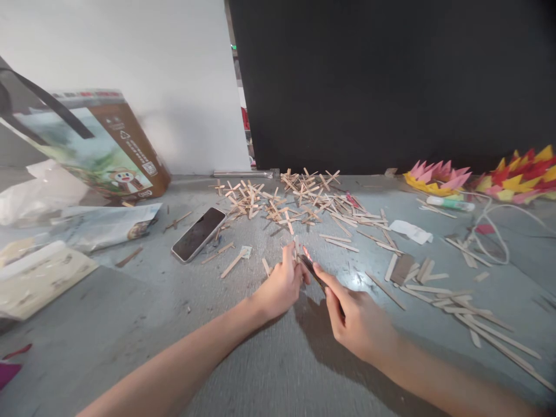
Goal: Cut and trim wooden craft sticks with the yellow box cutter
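My left hand (284, 277) is closed, pinching a small pale wooden stick (296, 246) that points upward from the fingertips. My right hand (358, 315) wraps round a dark narrow tool (316, 274), whose front end meets the fingers of my left hand. A pink-orange patch shows beside that end, too small to make out. Beyond both hands lies a heap of small crossed wooden sticks (256, 200). Loose flat wooden sticks (443, 298) are scattered to the right of my right hand.
A phone (198, 234) lies left of the heap. Further left are a printed carton (117, 150) and plastic packets (47, 278). At right sit folded-paper flowers (438, 178), a glue stick (450, 203), a white cable (489, 226) and a crumpled white paper (411, 231). A dark panel (391, 87) stands behind.
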`<state>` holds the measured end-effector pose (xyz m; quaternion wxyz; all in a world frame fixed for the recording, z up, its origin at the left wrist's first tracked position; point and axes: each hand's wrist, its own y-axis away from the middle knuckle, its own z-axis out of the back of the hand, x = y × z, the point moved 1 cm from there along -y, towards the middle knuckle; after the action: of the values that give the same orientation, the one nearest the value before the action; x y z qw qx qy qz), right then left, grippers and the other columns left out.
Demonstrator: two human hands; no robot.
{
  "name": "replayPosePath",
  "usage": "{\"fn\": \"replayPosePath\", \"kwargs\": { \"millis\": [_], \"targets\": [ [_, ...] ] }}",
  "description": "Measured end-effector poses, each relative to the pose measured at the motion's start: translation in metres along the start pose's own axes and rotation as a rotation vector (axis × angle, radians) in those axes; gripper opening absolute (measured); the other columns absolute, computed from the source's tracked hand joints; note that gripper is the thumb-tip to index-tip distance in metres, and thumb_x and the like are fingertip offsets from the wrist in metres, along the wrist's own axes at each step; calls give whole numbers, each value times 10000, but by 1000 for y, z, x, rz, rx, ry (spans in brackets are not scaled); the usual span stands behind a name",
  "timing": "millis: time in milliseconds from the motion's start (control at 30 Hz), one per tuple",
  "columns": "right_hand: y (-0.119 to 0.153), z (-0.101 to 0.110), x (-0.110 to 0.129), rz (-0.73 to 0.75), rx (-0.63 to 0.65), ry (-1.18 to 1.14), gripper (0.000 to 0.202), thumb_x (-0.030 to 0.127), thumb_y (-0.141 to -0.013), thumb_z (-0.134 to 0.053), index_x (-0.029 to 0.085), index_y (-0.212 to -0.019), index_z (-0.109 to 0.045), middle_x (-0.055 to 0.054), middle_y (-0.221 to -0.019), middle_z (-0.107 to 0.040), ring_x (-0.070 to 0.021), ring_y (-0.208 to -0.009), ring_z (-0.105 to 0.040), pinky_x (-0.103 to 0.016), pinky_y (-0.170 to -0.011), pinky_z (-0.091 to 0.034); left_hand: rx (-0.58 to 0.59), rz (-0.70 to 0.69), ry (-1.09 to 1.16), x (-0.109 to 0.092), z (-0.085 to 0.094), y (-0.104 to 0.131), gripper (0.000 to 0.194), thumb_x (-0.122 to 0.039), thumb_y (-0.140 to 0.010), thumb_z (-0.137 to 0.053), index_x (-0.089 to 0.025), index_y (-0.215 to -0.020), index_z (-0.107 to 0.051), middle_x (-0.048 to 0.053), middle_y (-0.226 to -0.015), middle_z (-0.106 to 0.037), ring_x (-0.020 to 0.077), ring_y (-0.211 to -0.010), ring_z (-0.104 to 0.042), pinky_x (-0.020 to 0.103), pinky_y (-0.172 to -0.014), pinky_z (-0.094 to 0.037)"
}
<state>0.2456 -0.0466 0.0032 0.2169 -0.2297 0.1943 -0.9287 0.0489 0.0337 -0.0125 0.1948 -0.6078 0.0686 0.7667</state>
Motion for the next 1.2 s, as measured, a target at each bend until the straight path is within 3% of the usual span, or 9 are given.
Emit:
{"fn": "replayPosePath", "kwargs": {
  "millis": [200, 433, 567, 733, 867, 967, 1067, 1200],
  "targets": [
    [2, 4, 8, 5, -36, -49, 498, 226, -1116, -409, 114, -1570, -579, -45, -653, -752, -160, -403, -571, -292, -466, -356, 145, -33, -333, -6, 2, 1, 717, -52, -880, -474, -147, -1570, -307, 58, -888, -719, 242, -735, -654, 354, -783, -485],
    [-12, 27, 16, -177, 73, -168, 477, 272, -1102, -422, 176, -1519, -633, -21, -627, -731, -160, -387, -550, -274, -430, -351, 134, -57, -306, -3, 0, -1, 728, -24, -856, -493, -148, -1553, -320, 36, -834, -684, 205, -653, -590, 311, -732, -472],
    [-17, 31, 14, -147, 112, -140, 466, 256, -1077, -436, 194, -1480, -661, 11, -538, -669, -149, -339, -481, -272, -417, -307, 142, -75, -297, 0, -1, -3, 691, -39, -883, -496, -149, -1540, -312, 26, -812, -657, 195, -642, -566, 301, -720, -466],
    [-13, 19, 11, -169, 88, -217, 506, 248, -1094, -394, 162, -1551, -593, -103, -907, -833, -132, -446, -588, -260, -522, -419, 164, -75, -385, 3, 1, -6, 638, -51, -927, -457, -164, -1532, -292, 24, -866, -655, 200, -714, -617, 320, -779, -500],
    [-28, 36, 14, -195, 187, -109, 494, 254, -1080, -418, 193, -1515, -643, 9, -587, -670, -143, -395, -459, -281, -502, -309, 188, -68, -455, 4, 1, -8, 702, -2, -878, -456, -113, -1541, -254, 23, -856, -658, 201, -719, -620, 317, -751, -491],
    [-41, 50, 17, -196, 249, -55, 459, 248, -1067, -430, 245, -1444, -692, 48, -519, -569, -142, -401, -397, -287, -494, -242, 179, -90, -453, 2, 1, -9, 723, 9, -883, -460, -102, -1561, -235, 27, -862, -656, 193, -724, -624, 308, -736, -475],
    [-38, 45, 19, -198, 243, -44, 464, 250, -1062, -427, 219, -1450, -679, 37, -527, -582, -146, -401, -408, -294, -502, -230, 166, -109, -410, 1, 1, -8, 681, 11, -899, -447, -105, -1538, -239, 22, -848, -652, 189, -742, -626, 290, -715, -455],
    [-25, 28, 19, -202, 212, -61, 507, 255, -1077, -390, 160, -1524, -607, -23, -648, -701, -156, -433, -498, -295, -537, -272, 152, -131, -343, 2, 1, -8, 668, 12, -891, -465, -129, -1508, -252, -9, -809, -623, 178, -726, -602, 272, -700, -426]
  ]
}}
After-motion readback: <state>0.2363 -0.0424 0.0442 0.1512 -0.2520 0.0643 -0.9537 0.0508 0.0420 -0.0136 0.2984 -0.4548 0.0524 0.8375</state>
